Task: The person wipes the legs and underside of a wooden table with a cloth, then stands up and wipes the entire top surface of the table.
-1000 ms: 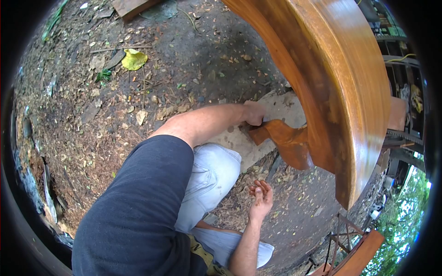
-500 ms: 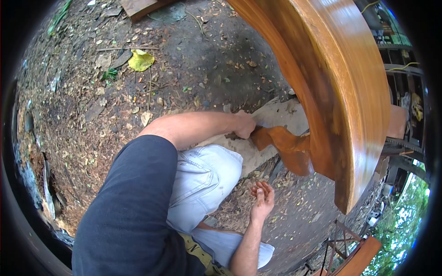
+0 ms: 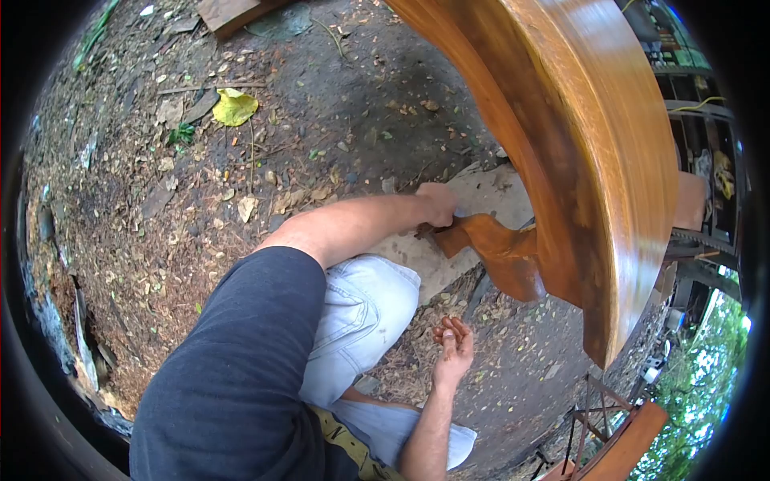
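My left hand (image 3: pixel 438 204) is closed beside the foot of a curved, varnished wooden furniture leg (image 3: pixel 505 252). Its fingers point down behind the hand, so whatever they grip is hidden. The leg joins the underside of a large glossy brown piece of furniture (image 3: pixel 593 160) with a curved edge. Near my bent knee, my right hand (image 3: pixel 454 349) is held up, its fingers loosely curled and stained brown, with nothing visible in it. Under the furniture foot lies a flat greyish sheet (image 3: pixel 489 192).
Bare soil with dry leaves surrounds me, including a yellow leaf (image 3: pixel 235 107). A wooden block (image 3: pixel 233 12) lies at the top. At the lower right stands another orange-brown wooden piece (image 3: pixel 622 445). Shelving with clutter (image 3: pixel 706 136) is at the right edge.
My left hand has shifted slightly right and up along the foot of the leg. My right hand stays in nearly the same place. The view has moved a little.
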A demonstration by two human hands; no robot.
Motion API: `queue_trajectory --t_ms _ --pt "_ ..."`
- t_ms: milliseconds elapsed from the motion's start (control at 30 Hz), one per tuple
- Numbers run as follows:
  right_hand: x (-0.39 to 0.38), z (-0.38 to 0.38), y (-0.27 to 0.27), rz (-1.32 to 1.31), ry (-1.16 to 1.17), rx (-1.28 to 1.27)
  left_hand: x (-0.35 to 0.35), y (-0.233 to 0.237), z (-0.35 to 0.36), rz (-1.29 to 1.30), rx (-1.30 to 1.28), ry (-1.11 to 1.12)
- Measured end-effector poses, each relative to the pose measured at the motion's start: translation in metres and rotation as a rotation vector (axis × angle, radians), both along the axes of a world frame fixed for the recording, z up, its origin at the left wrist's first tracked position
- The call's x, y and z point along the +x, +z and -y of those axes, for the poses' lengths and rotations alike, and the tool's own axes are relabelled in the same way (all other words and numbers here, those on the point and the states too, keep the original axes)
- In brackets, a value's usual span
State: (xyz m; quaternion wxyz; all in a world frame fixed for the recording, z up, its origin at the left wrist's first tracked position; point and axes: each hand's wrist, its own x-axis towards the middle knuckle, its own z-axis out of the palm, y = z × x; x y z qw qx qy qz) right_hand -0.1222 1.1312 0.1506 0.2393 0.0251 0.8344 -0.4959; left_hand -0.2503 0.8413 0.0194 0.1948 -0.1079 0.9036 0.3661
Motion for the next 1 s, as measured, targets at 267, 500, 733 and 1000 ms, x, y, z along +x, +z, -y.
queue_trajectory --t_ms 267,500,733,1000 --pt "0.000 0.003 0.002 0.009 0.004 0.033 0.008 -0.006 -0.002 0.043 0.034 0.047" --pt "0.000 0.006 0.003 0.034 0.000 0.045 -0.002 -0.026 -0.011 0.035 0.132 0.150" --pt "0.000 0.009 0.008 0.001 -0.013 0.034 -0.012 -0.025 -0.008 -0.013 0.308 0.337" --pt "-0.001 -0.001 0.003 0.011 -0.015 -0.017 -0.004 0.028 0.010 -0.113 0.404 0.265"
